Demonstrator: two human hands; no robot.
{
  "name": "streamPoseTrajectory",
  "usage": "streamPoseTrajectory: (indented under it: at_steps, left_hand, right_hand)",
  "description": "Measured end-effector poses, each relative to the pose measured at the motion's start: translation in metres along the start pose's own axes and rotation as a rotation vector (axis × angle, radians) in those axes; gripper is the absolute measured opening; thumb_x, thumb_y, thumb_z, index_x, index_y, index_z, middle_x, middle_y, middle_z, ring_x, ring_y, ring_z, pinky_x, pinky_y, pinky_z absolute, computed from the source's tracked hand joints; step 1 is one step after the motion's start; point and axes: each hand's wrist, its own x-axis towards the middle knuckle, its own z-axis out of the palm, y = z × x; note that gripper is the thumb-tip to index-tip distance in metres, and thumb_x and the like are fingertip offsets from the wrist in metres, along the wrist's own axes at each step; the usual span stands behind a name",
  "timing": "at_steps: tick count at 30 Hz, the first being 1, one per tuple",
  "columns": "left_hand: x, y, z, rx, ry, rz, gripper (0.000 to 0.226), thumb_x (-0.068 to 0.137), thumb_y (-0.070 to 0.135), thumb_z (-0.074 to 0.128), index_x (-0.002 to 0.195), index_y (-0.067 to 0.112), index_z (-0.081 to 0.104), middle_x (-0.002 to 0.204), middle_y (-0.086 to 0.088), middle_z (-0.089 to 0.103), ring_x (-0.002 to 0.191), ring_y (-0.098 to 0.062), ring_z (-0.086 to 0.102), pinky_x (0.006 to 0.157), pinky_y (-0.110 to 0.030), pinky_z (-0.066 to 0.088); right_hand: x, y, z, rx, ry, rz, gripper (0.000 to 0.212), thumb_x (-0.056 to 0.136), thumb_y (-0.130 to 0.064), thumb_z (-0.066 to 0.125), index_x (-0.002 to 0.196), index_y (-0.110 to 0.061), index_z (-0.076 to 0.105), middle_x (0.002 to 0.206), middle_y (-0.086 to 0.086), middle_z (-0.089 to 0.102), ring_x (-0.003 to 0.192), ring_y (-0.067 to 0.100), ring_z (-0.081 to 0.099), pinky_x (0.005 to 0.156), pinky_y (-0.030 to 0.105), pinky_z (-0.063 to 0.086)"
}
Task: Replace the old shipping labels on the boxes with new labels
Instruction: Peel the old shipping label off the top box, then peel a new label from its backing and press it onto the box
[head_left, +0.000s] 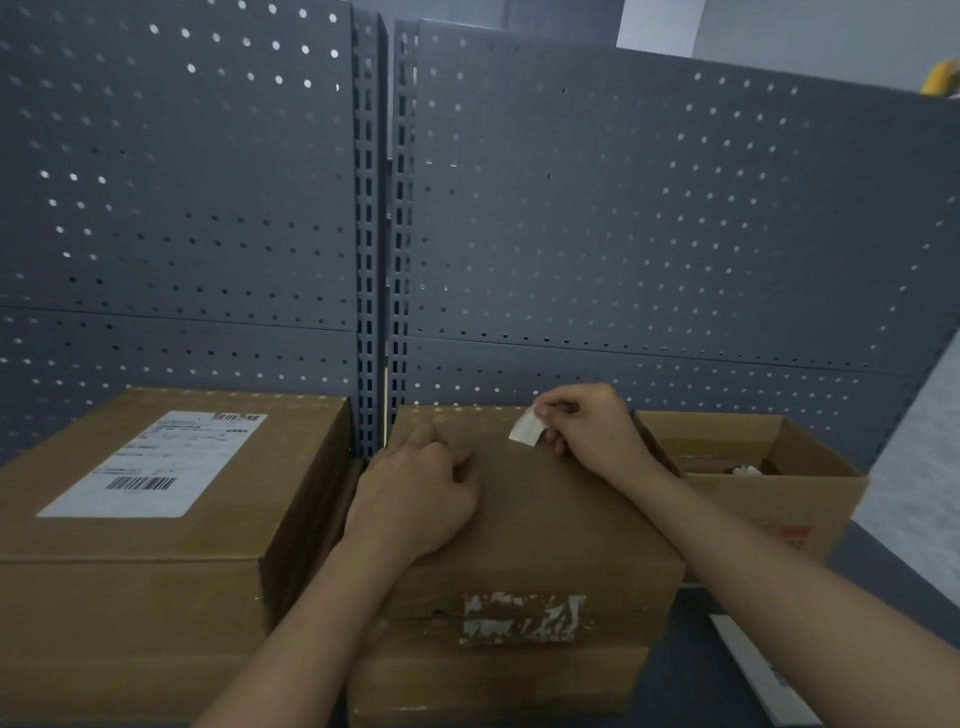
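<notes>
Label (156, 462) on left box (156, 597), 9 o'clock: text too blurred to read; box cut by left edge. Open box (831, 499), 3 o'clock: contents mostly hidden behind wall. White sheet (753, 665), 5 o'clock: cut by bottom edge. Yellow object (941, 78), 2 o'clock: cut off, unidentifiable. Left hand (415, 493): fingertips tucked under, hidden. Label scrap (527, 432) in right hand (587, 431): print unreadable.

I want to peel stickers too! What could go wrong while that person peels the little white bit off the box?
The white scrap the right hand pinches is small, so it may tear and leave bits stuck, like the ragged patches on the front of the middle box. Pulling hard might also rip the cardboard. If the left hand resting on top lifts, the box could slide.
</notes>
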Motion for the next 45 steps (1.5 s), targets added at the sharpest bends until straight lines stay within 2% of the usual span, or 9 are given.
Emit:
streamPoseTrajectory:
  at_steps: [7, 15, 20, 23, 28, 31, 34, 38, 45]
  left_hand:
    - [-0.003, 0.002, -0.001, -0.008, 0.009, 0.006, 0.046, 0.098, 0.046, 0.043, 0.142, 0.035, 0.050, 0.136, 0.006, 0.046, 0.123, -0.020, 0.049, 0.104, -0.041, 0.042]
    - [-0.003, 0.003, -0.003, 0.010, -0.001, 0.017, 0.046, 0.098, 0.045, 0.044, 0.142, 0.032, 0.050, 0.135, 0.003, 0.048, 0.120, -0.023, 0.051, 0.109, -0.045, 0.038]
    - [-0.004, 0.003, -0.003, 0.042, 0.100, 0.031, 0.037, 0.094, 0.047, 0.051, 0.126, 0.030, 0.062, 0.127, 0.005, 0.060, 0.119, -0.019, 0.053, 0.118, -0.049, 0.025]
    - [-0.004, 0.006, -0.004, 0.046, 0.155, 0.050, 0.037, 0.092, 0.049, 0.057, 0.124, 0.031, 0.064, 0.115, 0.008, 0.066, 0.106, -0.014, 0.060, 0.098, -0.039, 0.049]
    - [-0.006, 0.030, -0.012, 0.112, 0.202, 0.068, 0.025, 0.093, 0.035, 0.059, 0.117, 0.030, 0.068, 0.111, 0.002, 0.067, 0.094, -0.020, 0.065, 0.078, -0.036, 0.056]
    - [-0.012, 0.061, -0.012, 0.093, 0.252, 0.196, 0.021, 0.095, 0.027, 0.054, 0.105, 0.020, 0.071, 0.102, -0.003, 0.070, 0.083, -0.022, 0.064, 0.070, -0.037, 0.055]
    - [-0.017, 0.108, 0.001, 0.016, 0.274, 0.360, 0.021, 0.094, 0.020, 0.053, 0.094, 0.015, 0.074, 0.093, -0.004, 0.071, 0.074, -0.015, 0.057, 0.054, -0.019, 0.034]
    - [-0.028, 0.166, 0.035, -0.148, 0.138, 0.484, 0.017, 0.094, 0.029, 0.057, 0.097, 0.021, 0.071, 0.096, 0.005, 0.066, 0.087, -0.016, 0.061, 0.074, -0.038, 0.054]
    - [-0.041, 0.234, 0.107, -0.035, -0.111, 0.500, 0.017, 0.094, 0.032, 0.053, 0.101, 0.023, 0.066, 0.107, 0.005, 0.061, 0.097, -0.020, 0.061, 0.080, -0.038, 0.054]
  right_hand:
    - [-0.003, -0.003, 0.000, -0.053, 0.057, -0.069, 0.013, 0.093, -0.015, 0.066, 0.103, -0.017, 0.075, 0.094, -0.007, 0.072, 0.084, -0.006, 0.063, 0.070, 0.005, 0.044]
    - [-0.002, -0.013, -0.024, -0.074, 0.172, -0.076, 0.016, 0.094, -0.018, 0.063, 0.107, -0.018, 0.073, 0.093, -0.008, 0.071, 0.081, -0.014, 0.058, 0.066, 0.000, 0.042]
    - [-0.019, -0.003, -0.044, -0.044, 0.224, -0.018, 0.017, 0.095, -0.026, 0.063, 0.112, -0.022, 0.064, 0.086, -0.012, 0.073, 0.082, -0.002, 0.062, 0.066, 0.013, 0.045]
    - [-0.029, 0.011, -0.070, -0.149, 0.269, -0.011, 0.006, 0.093, -0.023, 0.066, 0.094, -0.020, 0.072, 0.084, -0.012, 0.069, 0.081, -0.002, 0.063, 0.069, 0.007, 0.045]
    - [-0.046, 0.046, -0.121, -0.330, 0.299, 0.040, 0.013, 0.094, -0.018, 0.064, 0.100, -0.014, 0.075, 0.097, 0.001, 0.066, 0.090, 0.014, 0.061, 0.079, 0.022, 0.044]
    - [-0.054, 0.068, -0.146, -0.423, 0.273, 0.112, 0.017, 0.096, -0.015, 0.061, 0.102, -0.010, 0.075, 0.101, 0.007, 0.070, 0.095, 0.018, 0.062, 0.083, 0.025, 0.043]
    - [-0.064, 0.087, -0.168, -0.490, 0.235, 0.196, 0.018, 0.096, -0.013, 0.058, 0.096, -0.012, 0.075, 0.098, 0.009, 0.073, 0.096, 0.024, 0.065, 0.084, 0.035, 0.052]
    - [-0.075, 0.109, -0.187, -0.555, 0.186, 0.288, 0.016, 0.092, -0.018, 0.059, 0.089, -0.012, 0.074, 0.089, 0.012, 0.072, 0.093, 0.029, 0.064, 0.079, 0.038, 0.053]
    - [-0.076, 0.128, -0.201, -0.469, 0.225, 0.214, 0.018, 0.087, -0.023, 0.072, 0.078, -0.007, 0.072, 0.081, 0.006, 0.072, 0.083, 0.021, 0.065, 0.077, 0.033, 0.052]
